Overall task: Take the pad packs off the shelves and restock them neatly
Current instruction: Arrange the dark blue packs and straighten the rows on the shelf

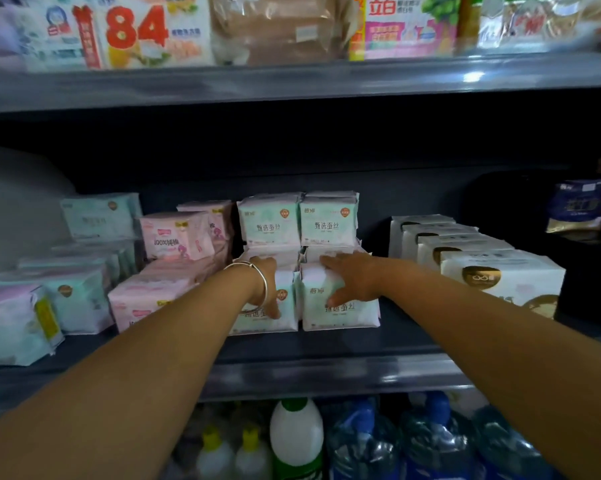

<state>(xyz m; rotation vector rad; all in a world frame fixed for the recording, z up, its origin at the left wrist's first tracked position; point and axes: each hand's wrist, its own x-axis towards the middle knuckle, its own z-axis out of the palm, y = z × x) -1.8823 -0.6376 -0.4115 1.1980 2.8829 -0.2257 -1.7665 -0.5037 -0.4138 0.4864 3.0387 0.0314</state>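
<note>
Packs in pale green and pink [174, 237] are lying loosely at the left of the middle shelf [326, 358], probably waiting for tidying. We are reaching in with both arms. Our left hand [269, 285], a bangle [257, 278] on its wrist, is pinching the front left mint pad pack [285, 317], thumb on its face and fingers over the top. Our right hand [351, 278] is gripping the neighbouring mint pack [344, 313] the same way, seemingly to move or square both together. White-and-gold packs [482, 268] are standing in a row at the right.
</note>
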